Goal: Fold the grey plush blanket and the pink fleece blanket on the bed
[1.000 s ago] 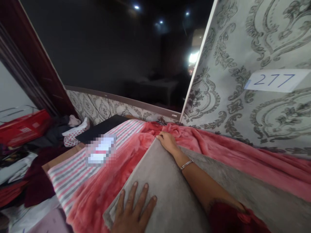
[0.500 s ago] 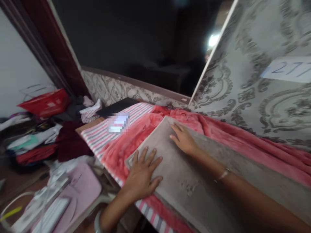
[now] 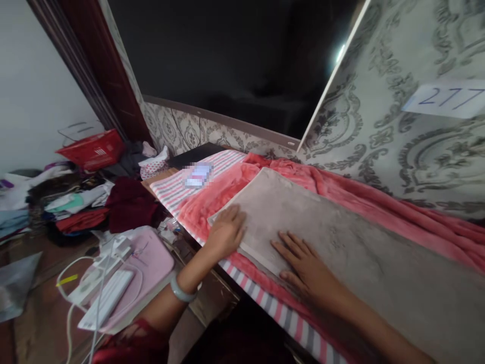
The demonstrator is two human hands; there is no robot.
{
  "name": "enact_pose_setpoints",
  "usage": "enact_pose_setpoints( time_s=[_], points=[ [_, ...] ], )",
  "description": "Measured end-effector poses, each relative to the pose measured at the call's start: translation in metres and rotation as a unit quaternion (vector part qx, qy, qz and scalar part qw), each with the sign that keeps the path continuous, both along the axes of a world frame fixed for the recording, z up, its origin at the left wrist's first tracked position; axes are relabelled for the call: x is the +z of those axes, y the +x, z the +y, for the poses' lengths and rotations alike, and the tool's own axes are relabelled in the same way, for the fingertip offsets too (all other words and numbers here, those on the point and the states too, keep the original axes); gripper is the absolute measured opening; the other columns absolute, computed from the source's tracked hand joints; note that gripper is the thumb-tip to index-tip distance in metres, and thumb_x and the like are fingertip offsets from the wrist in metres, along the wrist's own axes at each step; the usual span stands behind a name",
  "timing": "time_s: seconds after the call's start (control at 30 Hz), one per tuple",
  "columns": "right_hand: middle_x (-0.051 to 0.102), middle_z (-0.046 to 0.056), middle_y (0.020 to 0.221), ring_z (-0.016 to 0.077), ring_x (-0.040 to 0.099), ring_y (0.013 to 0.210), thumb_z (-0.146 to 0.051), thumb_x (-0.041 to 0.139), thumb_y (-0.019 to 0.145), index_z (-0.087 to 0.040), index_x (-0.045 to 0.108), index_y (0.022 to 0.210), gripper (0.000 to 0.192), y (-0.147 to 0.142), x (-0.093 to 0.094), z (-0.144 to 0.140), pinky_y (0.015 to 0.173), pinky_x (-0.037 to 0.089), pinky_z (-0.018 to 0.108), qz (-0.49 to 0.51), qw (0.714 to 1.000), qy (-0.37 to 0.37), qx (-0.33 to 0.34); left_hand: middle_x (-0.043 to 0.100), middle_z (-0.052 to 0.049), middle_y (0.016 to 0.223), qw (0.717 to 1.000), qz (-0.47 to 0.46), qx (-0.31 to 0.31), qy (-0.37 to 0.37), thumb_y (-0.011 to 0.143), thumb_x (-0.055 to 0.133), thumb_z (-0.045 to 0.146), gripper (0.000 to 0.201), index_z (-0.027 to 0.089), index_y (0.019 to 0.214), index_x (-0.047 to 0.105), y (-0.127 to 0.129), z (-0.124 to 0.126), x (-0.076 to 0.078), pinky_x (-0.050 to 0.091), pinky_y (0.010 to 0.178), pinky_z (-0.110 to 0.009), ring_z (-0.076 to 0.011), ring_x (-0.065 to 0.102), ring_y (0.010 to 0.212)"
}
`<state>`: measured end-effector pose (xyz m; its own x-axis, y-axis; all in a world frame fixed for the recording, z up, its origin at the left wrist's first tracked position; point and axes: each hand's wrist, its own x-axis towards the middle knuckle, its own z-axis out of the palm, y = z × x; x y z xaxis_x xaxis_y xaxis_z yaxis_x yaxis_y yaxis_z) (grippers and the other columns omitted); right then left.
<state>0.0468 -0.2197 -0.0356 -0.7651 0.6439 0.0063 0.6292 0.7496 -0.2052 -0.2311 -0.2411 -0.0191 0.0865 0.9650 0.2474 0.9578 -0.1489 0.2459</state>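
Both hands flat, fingers spread (gripping nothing): left hand, right hand on grey cloth.

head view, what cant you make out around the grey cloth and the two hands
- Grey cloth: its right end is cut off by the frame edge.
- Left hand: fingers curl over the cloth corner, tips hidden.
- Pixelated patch on the striped sheet: blurred, unreadable.
- Right hand: palm hidden against the cloth.
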Motion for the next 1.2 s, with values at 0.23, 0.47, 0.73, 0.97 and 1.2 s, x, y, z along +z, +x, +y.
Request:
enact_pose_setpoints(
  time_s=[0.23,0.47,0.73,0.97,1.2],
  points=[
    [0.021,0.008,0.164,0.0301,0.019,0.151,-0.058,0.038,0.1,-0.029,0.02,0.159,0.068,0.009,-0.001,-0.017,0.118,0.027,0.059,0.011,1.0,-0.019,0.017,0.068,-0.017,0.113,0.989,0.031,0.146,-0.017,0.093,0.048,0.026,0.034,0.01,0.118,0.066,-0.029,0.007,0.017,0.048,0.099,-0.045,-0.032,0.06,0.111],
    [0.032,0.01,0.161,0.0298,0.027,0.148,-0.04,0.048,0.099,-0.027,0.037,0.154,0.058,0.01,0.0,-0.031,0.116,0.035,0.055,0.083,0.996,0.044,0.013,0.07,-0.016,0.115,0.985,-0.025,0.165,-0.048,0.092,0.051,0.028,0.035,0.011,0.119,0.065,-0.034,0.017,0.018,0.048,0.097,-0.038,-0.0293,0.063,0.111],
    [0.064,0.014,0.115,0.0254,0.057,0.106,-0.019,0.047,0.097,-0.018,0.065,0.121,0.03,0.009,0.008,-0.048,0.089,0.053,0.044,0.181,0.976,0.122,0.001,0.073,-0.011,0.111,0.983,-0.062,0.153,-0.078,0.093,0.044,0.024,0.035,0.015,0.123,0.061,-0.041,0.021,0.018,0.049,0.09,-0.035,-0.0263,0.066,0.105],
    [0.062,0.01,0.088,0.0214,0.05,0.081,-0.006,0.044,0.095,-0.015,0.067,0.091,0.025,0.005,0.006,-0.048,0.073,0.045,0.035,0.162,0.963,0.208,0.045,0.073,-0.008,0.105,0.981,-0.077,0.155,-0.086,0.092,0.044,0.023,0.037,0.017,0.123,0.061,-0.045,0.021,0.022,0.049,0.087,-0.032,-0.0237,0.067,0.1],
    [0.061,0.008,0.085,0.0204,0.052,0.081,-0.015,0.043,0.099,-0.016,0.066,0.088,0.026,0.008,0.02,-0.048,0.071,0.047,0.034,0.164,0.979,0.113,0.05,0.072,-0.009,0.116,0.985,-0.037,0.134,-0.106,0.092,0.041,0.024,0.038,0.017,0.125,0.06,-0.051,0.02,0.017,0.049,0.093,-0.034,-0.0242,0.066,0.108]
  ],
)
